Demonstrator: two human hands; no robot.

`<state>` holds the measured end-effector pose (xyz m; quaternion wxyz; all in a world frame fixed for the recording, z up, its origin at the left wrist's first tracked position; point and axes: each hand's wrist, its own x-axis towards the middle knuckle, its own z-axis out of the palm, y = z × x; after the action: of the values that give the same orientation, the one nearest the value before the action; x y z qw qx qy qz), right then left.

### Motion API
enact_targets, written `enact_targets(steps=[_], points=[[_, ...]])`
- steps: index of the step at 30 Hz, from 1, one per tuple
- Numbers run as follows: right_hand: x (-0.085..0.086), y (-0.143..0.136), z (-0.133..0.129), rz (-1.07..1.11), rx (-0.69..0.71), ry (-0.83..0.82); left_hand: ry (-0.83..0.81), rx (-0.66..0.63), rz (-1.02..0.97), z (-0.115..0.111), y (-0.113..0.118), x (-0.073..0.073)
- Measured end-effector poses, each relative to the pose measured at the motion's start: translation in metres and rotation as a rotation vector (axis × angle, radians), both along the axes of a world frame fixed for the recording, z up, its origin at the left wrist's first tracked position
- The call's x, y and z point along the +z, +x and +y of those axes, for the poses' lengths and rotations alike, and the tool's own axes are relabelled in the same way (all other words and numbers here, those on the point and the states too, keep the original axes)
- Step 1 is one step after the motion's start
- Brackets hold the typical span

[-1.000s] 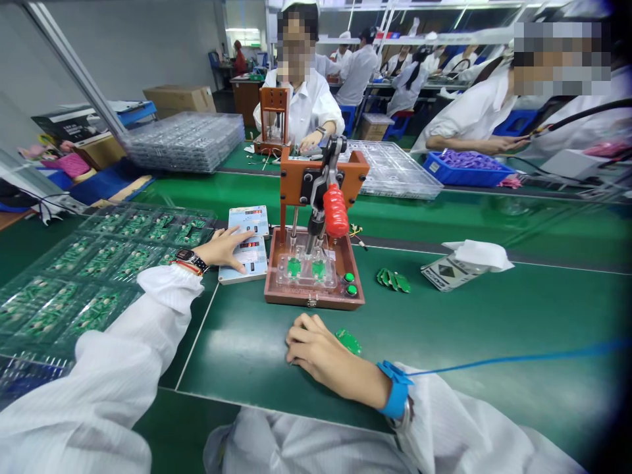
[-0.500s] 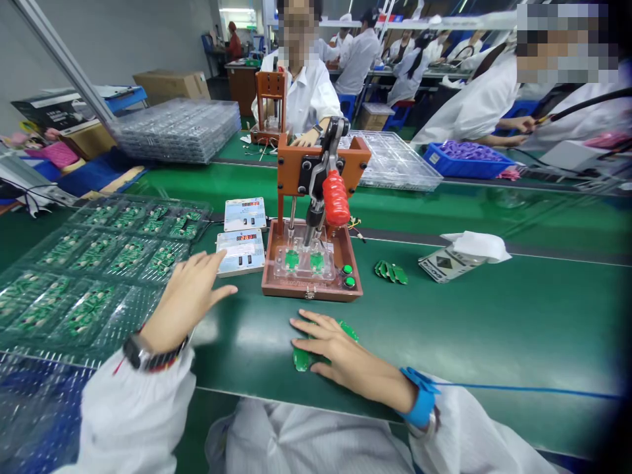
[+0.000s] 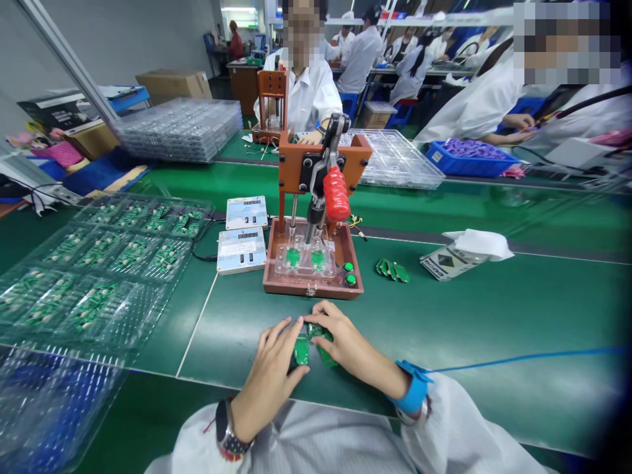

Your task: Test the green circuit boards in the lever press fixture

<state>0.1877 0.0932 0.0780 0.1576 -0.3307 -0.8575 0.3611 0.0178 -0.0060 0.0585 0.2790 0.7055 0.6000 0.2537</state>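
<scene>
Several green circuit boards (image 3: 301, 350) lie on the green table near its front edge, between my hands. My left hand (image 3: 271, 368) is at their left side, fingers apart, its fingertips at the edge of the nearest board. From the right, my right hand (image 3: 345, 339) curls its fingers and thumb round a small board (image 3: 314, 330). Further boards lie partly hidden beneath that hand. Behind them stands a brown press fixture (image 3: 313, 289) with a red-handled lever (image 3: 336, 194) and two green boards set in its clear holder (image 3: 305, 261).
Clear trays of boards (image 3: 133, 253) cover the left side. Two white meter boxes (image 3: 241, 250) stand left of the press. A small board pile (image 3: 392, 270) and a white container (image 3: 451, 260) are to the right. A person (image 3: 316, 92) sits opposite.
My left hand has moved right, from beside the meter boxes to the boards in front of the press. My right hand has drawn its fingers in round a board. The red digits on the meters have gone dark.
</scene>
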Motion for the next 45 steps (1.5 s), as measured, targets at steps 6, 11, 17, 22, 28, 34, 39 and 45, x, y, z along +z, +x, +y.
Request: enact_targets(steps=[6, 11, 17, 22, 28, 34, 39, 45], points=[[-0.006, -0.003, 0.004, 0.265, -0.086, -0.092, -0.015, 0.023, -0.037, 0.001, -0.011, -0.002], [-0.009, -0.005, 0.004, 0.329, -0.153, -0.096, -0.014, 0.034, -0.045, 0.002, -0.013, -0.001], [-0.007, -0.004, -0.004, 0.380, -0.067, 0.063, 0.049, 0.060, -0.024, 0.001, -0.014, -0.006], [-0.008, 0.002, -0.028, 0.191, 0.138, 0.277, 0.070, 0.052, -0.038, 0.001, -0.017, -0.005], [-0.010, 0.021, -0.037, 0.187, 0.142, 0.223, 0.083, 0.014, -0.042, 0.003, -0.018, -0.002], [-0.009, 0.047, -0.025, -0.006, 0.018, 0.207, 0.046, -0.016, -0.082, 0.006, -0.016, -0.002], [-0.019, 0.043, -0.026, -0.069, -0.002, 0.306, 0.054, -0.049, -0.063, 0.010, -0.014, 0.001], [-0.021, 0.039, -0.024, -0.028, -0.035, 0.341, 0.081, -0.054, -0.023, 0.011, -0.005, 0.006]])
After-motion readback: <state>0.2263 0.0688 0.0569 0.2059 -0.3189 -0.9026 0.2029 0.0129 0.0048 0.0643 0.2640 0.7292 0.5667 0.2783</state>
